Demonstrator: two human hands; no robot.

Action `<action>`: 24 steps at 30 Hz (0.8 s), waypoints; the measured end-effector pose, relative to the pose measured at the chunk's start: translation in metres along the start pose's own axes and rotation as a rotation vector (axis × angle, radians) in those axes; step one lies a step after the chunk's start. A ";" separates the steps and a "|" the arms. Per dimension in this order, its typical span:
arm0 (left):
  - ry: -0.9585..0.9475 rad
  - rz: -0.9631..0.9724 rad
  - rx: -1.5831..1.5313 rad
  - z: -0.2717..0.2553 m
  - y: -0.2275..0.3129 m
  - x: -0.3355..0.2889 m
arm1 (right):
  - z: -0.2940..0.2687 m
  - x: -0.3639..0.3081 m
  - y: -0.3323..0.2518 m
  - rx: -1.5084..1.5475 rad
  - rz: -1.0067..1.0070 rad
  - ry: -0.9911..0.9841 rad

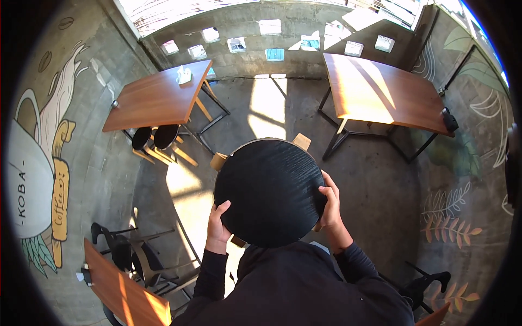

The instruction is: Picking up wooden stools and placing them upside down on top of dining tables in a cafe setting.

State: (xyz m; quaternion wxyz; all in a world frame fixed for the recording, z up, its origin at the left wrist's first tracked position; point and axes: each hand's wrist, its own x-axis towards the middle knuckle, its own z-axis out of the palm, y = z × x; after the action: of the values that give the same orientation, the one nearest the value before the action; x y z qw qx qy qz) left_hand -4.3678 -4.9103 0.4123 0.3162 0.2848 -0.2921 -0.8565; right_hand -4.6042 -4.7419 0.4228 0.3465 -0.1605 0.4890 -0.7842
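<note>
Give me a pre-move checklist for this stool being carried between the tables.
1. Left hand on the round black stool seat edge: ok.
2. Right hand gripping the opposite edge: ok.
3. Seat held level: cannot tell; it faces the camera.
4. Stool legs free of the body: cannot tell; only two pale wooden leg ends show past the seat.
5. Concrete floor ahead, between the left wooden table and right wooden table: ok, open.
6. Floor directly under the stool: cannot tell, hidden by the seat.

Black long sleeves, dark hooded top
</note>
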 end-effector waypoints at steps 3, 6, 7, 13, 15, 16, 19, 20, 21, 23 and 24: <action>-0.031 -0.065 0.054 0.024 0.017 0.083 | 0.000 0.067 0.000 0.011 -0.021 0.086; -0.051 -0.111 0.109 0.071 0.030 0.163 | -0.014 0.132 -0.006 0.044 -0.052 0.194; -0.063 -0.153 0.090 0.086 0.038 0.188 | -0.014 0.151 -0.010 0.044 -0.007 0.240; -0.105 -0.302 0.066 0.145 0.015 0.332 | -0.068 0.264 0.005 -0.011 0.003 0.438; -0.092 -0.328 0.114 0.158 0.006 0.379 | -0.097 0.308 0.022 -0.291 0.003 0.441; -0.086 -0.325 0.139 0.169 0.000 0.408 | -0.109 0.331 0.028 -0.278 -0.003 0.457; -0.071 -0.300 0.188 0.193 -0.009 0.481 | -0.142 0.391 0.047 -0.193 0.157 0.518; -0.033 -0.296 0.189 0.197 -0.010 0.501 | -0.157 0.416 0.047 -0.140 0.128 0.507; -0.016 -0.310 0.180 0.202 -0.003 0.524 | -0.156 0.438 0.043 -0.129 0.131 0.517; -0.023 -0.321 0.172 0.224 0.007 0.577 | -0.166 0.493 0.034 -0.112 0.125 0.542; -0.021 -0.321 0.145 0.232 0.012 0.596 | -0.176 0.521 0.034 -0.210 0.054 0.546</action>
State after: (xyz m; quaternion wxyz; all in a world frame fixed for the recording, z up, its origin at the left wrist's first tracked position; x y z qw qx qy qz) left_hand -4.8995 -5.2658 0.3949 0.1508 0.3410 -0.3072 -0.8756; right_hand -5.0640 -5.0010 0.2653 0.2041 0.0344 0.6467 -0.7341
